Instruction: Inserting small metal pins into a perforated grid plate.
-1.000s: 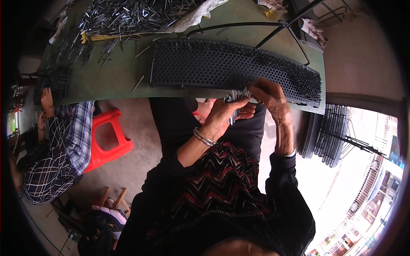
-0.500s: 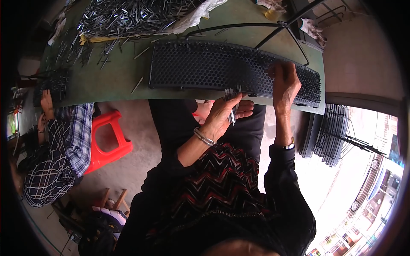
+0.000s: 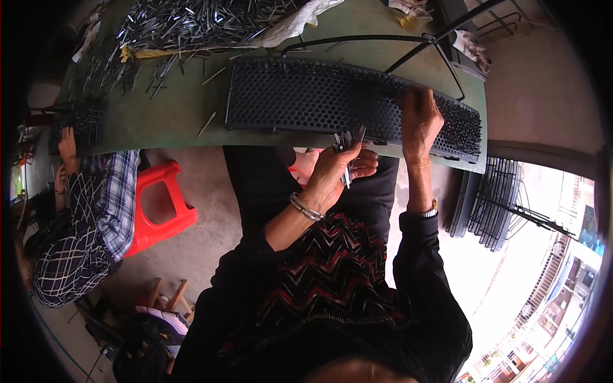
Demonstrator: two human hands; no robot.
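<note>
A long black panel full of round holes (image 3: pixel 287 96) lies along the near edge of the green table. Dark pins crowd its right end and its far edge, while holes at the left look unfilled. In front of the panel, my left hand (image 3: pixel 334 167) is closed around a bundle of thin metal pins (image 3: pixel 347 143), their ends poking out past the thumb. Over the right part of the panel is my right hand (image 3: pixel 421 124), its fingers pinched together and turned down toward the holes. Whatever the fingertips hold is hidden and blurred.
A heap of dark metal pins (image 3: pixel 204 25) lies on a white sack at the table's far left. Behind the panel stands a bent black rod frame (image 3: pixel 357 39). A co-worker's hand (image 3: pixel 68 150) is at the left, near a red stool (image 3: pixel 163 210). Racked black panels (image 3: pixel 495 204) stand right.
My right hand has shifted slightly left over the panel. In my left hand the pins have spread a little, one now standing apart by the thumb.
</note>
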